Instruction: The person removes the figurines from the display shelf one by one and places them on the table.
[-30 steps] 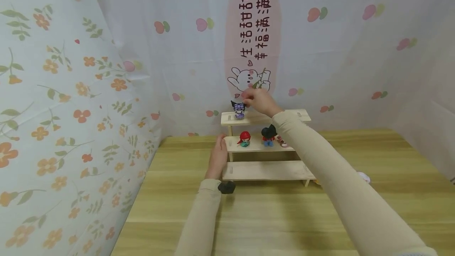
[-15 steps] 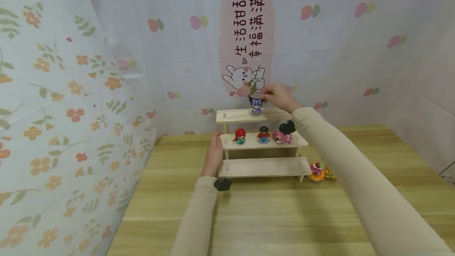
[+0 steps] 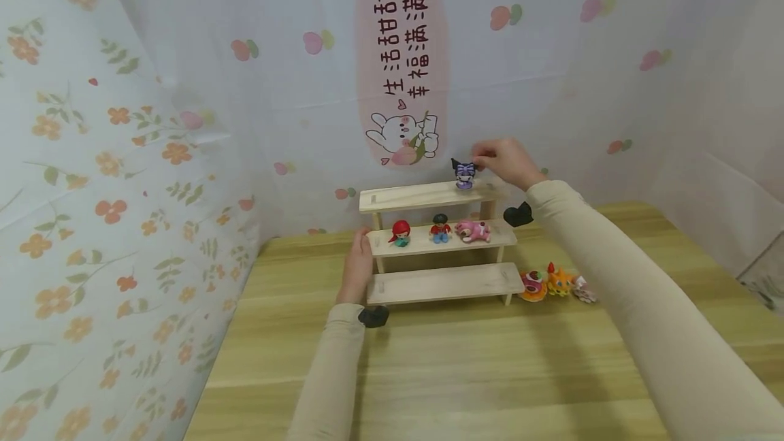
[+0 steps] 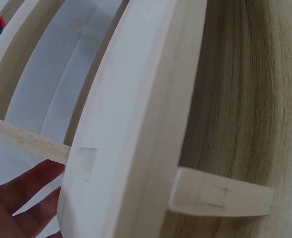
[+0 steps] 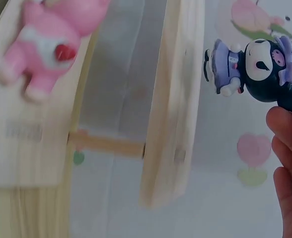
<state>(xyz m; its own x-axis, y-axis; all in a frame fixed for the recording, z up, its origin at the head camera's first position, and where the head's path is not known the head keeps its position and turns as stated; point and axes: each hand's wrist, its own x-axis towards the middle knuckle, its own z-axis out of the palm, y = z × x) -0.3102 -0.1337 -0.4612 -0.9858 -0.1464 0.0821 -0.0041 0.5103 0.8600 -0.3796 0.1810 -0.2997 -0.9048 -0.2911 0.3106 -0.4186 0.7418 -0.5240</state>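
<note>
Right grip (image 3: 507, 160) is pinching the black-and-purple figurine (image 3: 465, 176) by one ear, upright at the top shelf (image 3: 410, 197), toward its right end; we aren't making out base contact; left grip (image 3: 355, 269) is resting, fingers fairly straight, against the wooden stand (image 3: 444, 283); red-haired figurine (image 3: 400, 233), black-hatted figurine (image 3: 439, 229), pink toy (image 3: 473, 231) are lining the middle shelf (image 3: 419, 242).

Long sleeves on me, plain cream-beige, smooth, close-fitting: left sleeve (image 3: 331, 373), right sleeve (image 3: 637, 305), both ending at the wrist. Cuff on the right one creases a bit. Hands bare: left hand (image 3: 356, 267), right hand (image 3: 505, 160). Wrist cams: small black angular lumps, left cam (image 3: 373, 316), right cam (image 3: 518, 214), each on the inner side; finer detail too dark to read.
</note>
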